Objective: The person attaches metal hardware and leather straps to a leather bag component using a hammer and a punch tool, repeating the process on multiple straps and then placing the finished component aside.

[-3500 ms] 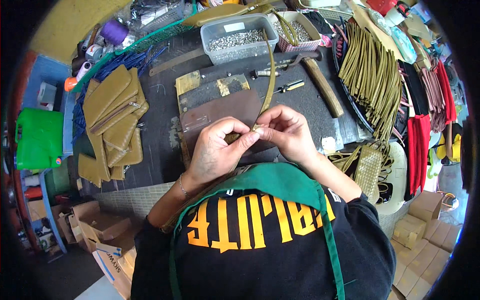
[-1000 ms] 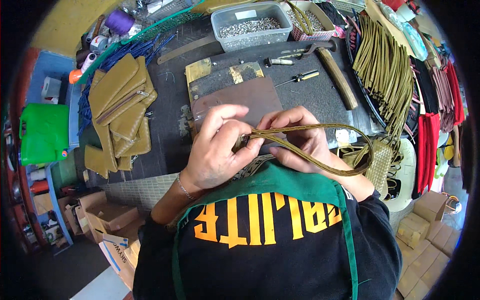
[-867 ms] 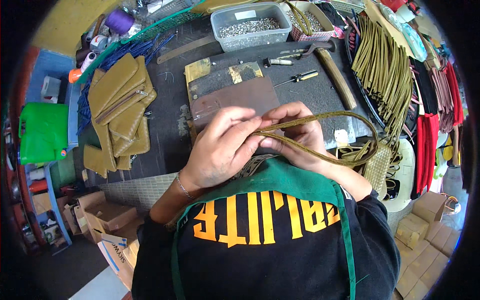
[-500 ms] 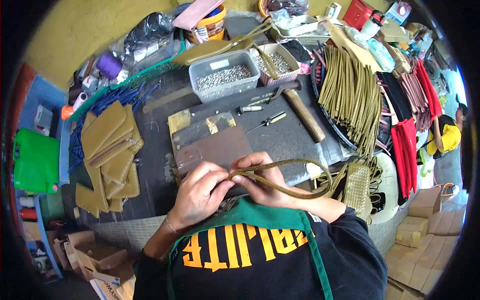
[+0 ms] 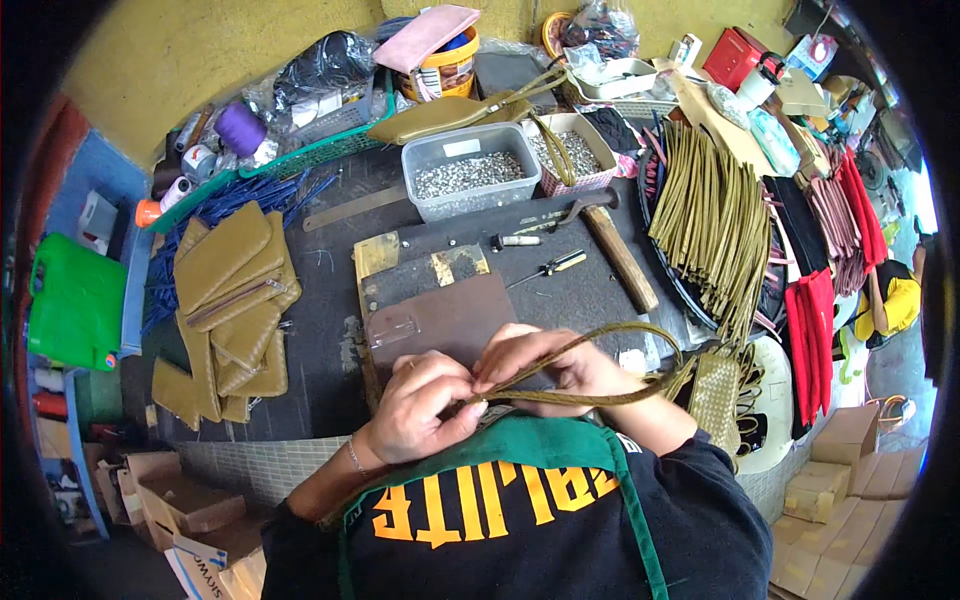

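Note:
An olive-gold strap (image 5: 612, 400) is bent into a long loop that reaches out to the right over my right wrist. Its ends meet between my hands, close to the green apron. My left hand (image 5: 420, 408) pinches them with thumb and fingertips. My right hand (image 5: 548, 368) is closed on the strap beside it, fingertips against the left ones. The exact join is hidden by the fingers. Just beyond my hands lies a brown sheet (image 5: 440, 322) on a worn board (image 5: 385, 268).
Around the bench lie a hammer (image 5: 620, 260), a screwdriver (image 5: 548, 268), a tub of small metal pieces (image 5: 470, 205) and olive pouches (image 5: 235, 300). On the right, many olive straps (image 5: 715, 225) fill a round tray. A person in yellow (image 5: 888, 308) is at the far right.
The whole scene has shifted slightly right and down in the picture. My right fingers have come closer over the left fingertips, and the strap loop stays in my grasp.

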`<state>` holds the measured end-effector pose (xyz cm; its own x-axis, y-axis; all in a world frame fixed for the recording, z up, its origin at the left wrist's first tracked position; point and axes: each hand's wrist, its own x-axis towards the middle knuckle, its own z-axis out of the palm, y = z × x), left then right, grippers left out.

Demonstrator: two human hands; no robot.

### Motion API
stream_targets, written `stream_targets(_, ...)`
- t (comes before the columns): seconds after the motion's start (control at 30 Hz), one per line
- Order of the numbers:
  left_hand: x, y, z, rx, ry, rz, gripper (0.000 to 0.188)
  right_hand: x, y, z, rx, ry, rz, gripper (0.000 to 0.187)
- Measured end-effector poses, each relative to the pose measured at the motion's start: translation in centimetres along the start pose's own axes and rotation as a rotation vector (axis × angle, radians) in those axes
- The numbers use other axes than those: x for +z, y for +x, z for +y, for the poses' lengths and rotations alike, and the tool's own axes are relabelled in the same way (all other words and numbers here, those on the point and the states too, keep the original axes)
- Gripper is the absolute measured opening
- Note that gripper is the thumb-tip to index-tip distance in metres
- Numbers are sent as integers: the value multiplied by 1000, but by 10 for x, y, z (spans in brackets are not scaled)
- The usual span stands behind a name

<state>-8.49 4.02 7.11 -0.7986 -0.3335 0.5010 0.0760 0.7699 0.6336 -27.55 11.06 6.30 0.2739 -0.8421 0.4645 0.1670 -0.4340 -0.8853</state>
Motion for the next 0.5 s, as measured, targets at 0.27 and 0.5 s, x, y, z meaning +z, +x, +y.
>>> stream_targets(0.27,-4,0,-2,134,72,-76,14,-161,113,74,444,-1017,347,19)
stream_targets(0.5,-16,-12,-13,15,41,-74,19,-187,149,186,772,-1476,-265,21)
